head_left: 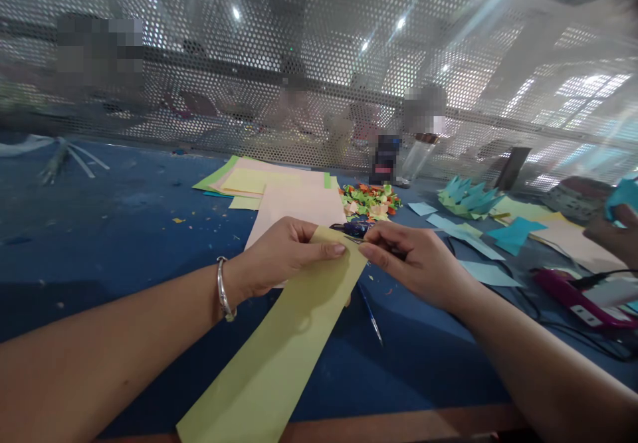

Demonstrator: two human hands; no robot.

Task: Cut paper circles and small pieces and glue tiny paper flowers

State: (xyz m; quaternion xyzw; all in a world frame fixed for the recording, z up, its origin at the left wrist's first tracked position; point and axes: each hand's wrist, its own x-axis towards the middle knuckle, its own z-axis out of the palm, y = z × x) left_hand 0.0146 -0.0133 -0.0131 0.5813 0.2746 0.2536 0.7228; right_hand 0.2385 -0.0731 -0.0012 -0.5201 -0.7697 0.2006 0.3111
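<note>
My left hand (284, 257), with a silver bangle at the wrist, pinches the upper end of a long yellow-green paper strip (284, 350), thumb on top. The strip slants down toward the table's front edge. At its upper right corner, my right hand (413, 254) has thumb and fingers closed on a thin metal tool (354, 238), whose tip lies against the paper; the rest of it is hidden in the fingers. Just behind the strip's end is a dark blue object (349, 228), partly covered. A blue pen (369, 315) lies under the strip's right side.
Pale pink sheets (299, 204) and a stack of coloured paper (234, 176) lie ahead. Beside them is a heap of paper scraps (371, 198). To the right are a blue paper crown (468, 198), a magenta power strip (578, 300) with cables, and another person's hand (615, 230).
</note>
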